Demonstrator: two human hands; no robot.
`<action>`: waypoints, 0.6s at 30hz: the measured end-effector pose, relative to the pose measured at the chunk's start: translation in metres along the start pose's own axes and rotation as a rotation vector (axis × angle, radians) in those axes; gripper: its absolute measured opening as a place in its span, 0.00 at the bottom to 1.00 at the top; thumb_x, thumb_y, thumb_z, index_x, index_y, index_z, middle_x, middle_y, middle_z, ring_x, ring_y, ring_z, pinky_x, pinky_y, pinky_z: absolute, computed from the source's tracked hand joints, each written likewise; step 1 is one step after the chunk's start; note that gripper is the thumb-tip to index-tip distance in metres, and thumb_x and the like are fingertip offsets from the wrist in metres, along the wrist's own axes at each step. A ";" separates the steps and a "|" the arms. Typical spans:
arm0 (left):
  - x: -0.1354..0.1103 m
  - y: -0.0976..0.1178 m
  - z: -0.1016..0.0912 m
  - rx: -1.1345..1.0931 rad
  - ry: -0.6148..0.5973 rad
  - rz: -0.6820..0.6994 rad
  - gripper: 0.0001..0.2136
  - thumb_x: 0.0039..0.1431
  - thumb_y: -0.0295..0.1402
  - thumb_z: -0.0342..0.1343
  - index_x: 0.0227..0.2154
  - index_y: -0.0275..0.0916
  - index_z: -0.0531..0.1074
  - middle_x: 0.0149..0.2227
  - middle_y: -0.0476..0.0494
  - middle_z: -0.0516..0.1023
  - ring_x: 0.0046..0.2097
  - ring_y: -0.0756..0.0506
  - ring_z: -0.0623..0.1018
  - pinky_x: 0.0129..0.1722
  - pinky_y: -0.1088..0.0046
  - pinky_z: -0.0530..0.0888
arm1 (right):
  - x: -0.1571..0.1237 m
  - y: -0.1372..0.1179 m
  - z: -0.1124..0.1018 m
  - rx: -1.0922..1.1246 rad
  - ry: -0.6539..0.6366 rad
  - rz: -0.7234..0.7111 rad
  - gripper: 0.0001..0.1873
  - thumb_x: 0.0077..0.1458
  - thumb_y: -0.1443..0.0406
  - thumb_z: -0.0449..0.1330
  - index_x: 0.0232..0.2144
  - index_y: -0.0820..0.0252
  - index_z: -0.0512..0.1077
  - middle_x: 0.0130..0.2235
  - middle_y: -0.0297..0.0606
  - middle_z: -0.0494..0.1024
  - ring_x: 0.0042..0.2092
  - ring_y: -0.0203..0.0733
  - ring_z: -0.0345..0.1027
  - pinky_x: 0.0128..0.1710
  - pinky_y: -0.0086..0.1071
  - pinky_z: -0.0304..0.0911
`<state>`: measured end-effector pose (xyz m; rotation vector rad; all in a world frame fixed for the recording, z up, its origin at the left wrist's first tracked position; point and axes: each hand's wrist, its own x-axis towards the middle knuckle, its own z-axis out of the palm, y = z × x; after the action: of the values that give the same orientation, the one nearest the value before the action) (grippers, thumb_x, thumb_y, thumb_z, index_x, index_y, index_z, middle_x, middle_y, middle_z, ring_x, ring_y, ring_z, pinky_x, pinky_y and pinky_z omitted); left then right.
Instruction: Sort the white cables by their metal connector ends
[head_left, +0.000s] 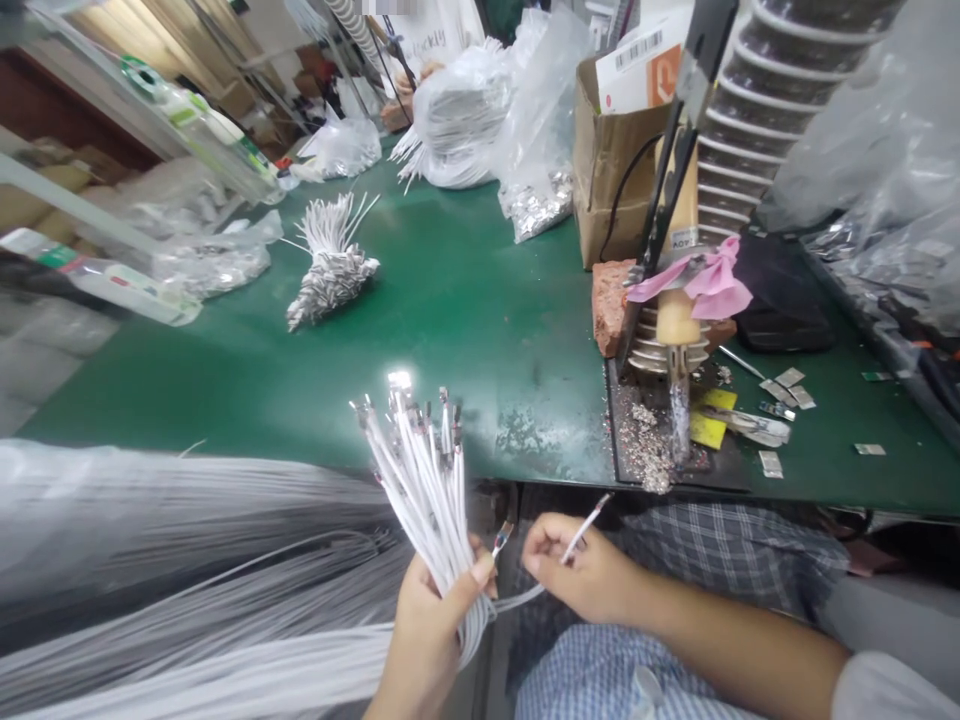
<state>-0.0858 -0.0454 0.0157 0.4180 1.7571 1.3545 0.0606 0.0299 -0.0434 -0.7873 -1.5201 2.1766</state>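
A thick bundle of white cables (427, 490) is gripped in my left hand (439, 610), at the front edge of the table. The cable ends point up and away, their tips stripped or fitted with small dark parts. One cable end stands out to the right beside my left thumb, with a small connector (502, 538) on it. My right hand (574, 565) is closed around a single white cable (585, 527), whose tip sticks out up and to the right. From below that hand, a cable runs left toward the bundle.
A soldering iron (679, 390) hangs over a black tray (626, 400) with solder crumbs. Small metal pieces (771, 464) lie right of it. A brick (611, 300) and cardboard box (611, 170) stand behind. Long cables (225, 600) stretch across the left. A tied cable bunch (330, 270) lies farther back.
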 end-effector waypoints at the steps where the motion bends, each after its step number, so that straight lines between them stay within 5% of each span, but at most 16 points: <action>1: 0.000 0.001 0.000 -0.012 -0.028 -0.013 0.16 0.40 0.35 0.70 0.30 0.35 0.71 0.20 0.49 0.73 0.22 0.51 0.71 0.24 0.79 0.68 | -0.008 0.000 -0.006 -0.178 -0.007 -0.009 0.05 0.51 0.65 0.55 0.30 0.63 0.67 0.29 0.36 0.67 0.30 0.37 0.60 0.30 0.30 0.56; 4: 0.001 0.004 0.002 -0.023 -0.144 -0.046 0.14 0.42 0.35 0.69 0.28 0.35 0.71 0.20 0.49 0.72 0.22 0.51 0.71 0.23 0.78 0.67 | -0.039 -0.005 -0.029 -0.684 -0.139 0.019 0.07 0.50 0.67 0.61 0.33 0.63 0.69 0.36 0.40 0.71 0.37 0.44 0.66 0.36 0.34 0.59; 7: 0.003 0.012 0.012 -0.045 -0.247 -0.020 0.12 0.42 0.34 0.68 0.25 0.36 0.70 0.19 0.51 0.71 0.21 0.52 0.68 0.21 0.79 0.65 | -0.075 -0.018 -0.059 -0.840 -0.350 0.069 0.09 0.51 0.62 0.65 0.29 0.62 0.70 0.32 0.39 0.73 0.34 0.45 0.67 0.34 0.34 0.58; 9: 0.003 0.020 0.022 -0.061 -0.286 -0.002 0.12 0.42 0.32 0.67 0.25 0.37 0.69 0.20 0.52 0.70 0.21 0.53 0.67 0.20 0.79 0.64 | -0.096 -0.030 -0.079 -0.723 -0.388 0.039 0.13 0.55 0.56 0.62 0.28 0.60 0.71 0.27 0.36 0.72 0.30 0.41 0.65 0.32 0.33 0.58; 13: 0.004 0.033 0.042 0.052 -0.382 0.037 0.09 0.46 0.32 0.65 0.24 0.38 0.68 0.21 0.53 0.68 0.23 0.53 0.65 0.23 0.79 0.63 | -0.120 -0.052 -0.112 -0.189 -0.140 -0.124 0.33 0.50 0.34 0.50 0.26 0.57 0.70 0.24 0.36 0.65 0.26 0.38 0.59 0.26 0.31 0.55; 15: 0.004 0.036 0.049 0.158 -0.441 0.075 0.09 0.50 0.34 0.63 0.24 0.38 0.67 0.22 0.52 0.67 0.24 0.52 0.66 0.24 0.79 0.64 | -0.120 -0.060 -0.119 0.048 -0.072 -0.258 0.34 0.52 0.34 0.46 0.24 0.57 0.66 0.25 0.36 0.62 0.26 0.38 0.56 0.25 0.31 0.54; 18: 0.002 0.040 0.059 0.331 -0.456 0.182 0.10 0.54 0.33 0.61 0.22 0.38 0.66 0.22 0.52 0.65 0.25 0.52 0.66 0.25 0.80 0.65 | -0.112 -0.067 -0.119 0.121 -0.034 -0.312 0.28 0.61 0.44 0.44 0.22 0.58 0.60 0.24 0.35 0.60 0.26 0.38 0.55 0.28 0.32 0.55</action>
<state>-0.0503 0.0068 0.0481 1.0068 1.5790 0.9824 0.2214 0.0746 0.0144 -0.4428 -1.4049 2.0331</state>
